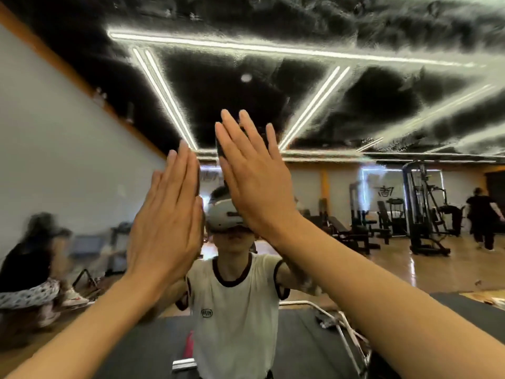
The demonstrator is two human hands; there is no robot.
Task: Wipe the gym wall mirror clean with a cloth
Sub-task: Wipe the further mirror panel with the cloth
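White shirt (235, 310) dark-trimmed; black ceiling (246, 99); orange wall band (68, 67).

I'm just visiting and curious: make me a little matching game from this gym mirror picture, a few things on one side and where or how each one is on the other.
Things:
1. bare left hand
2. bare right hand
3. white short-sleeved shirt with dark trim
4. dark weight machine

Places or states:
A. reflected at the far right, standing on the wooden floor
B. flat and open, raised left of centre
C. reflected at lower centre, on the person
D. flat and open, raised highest, at centre

Pairs: 1-B, 2-D, 3-C, 4-A
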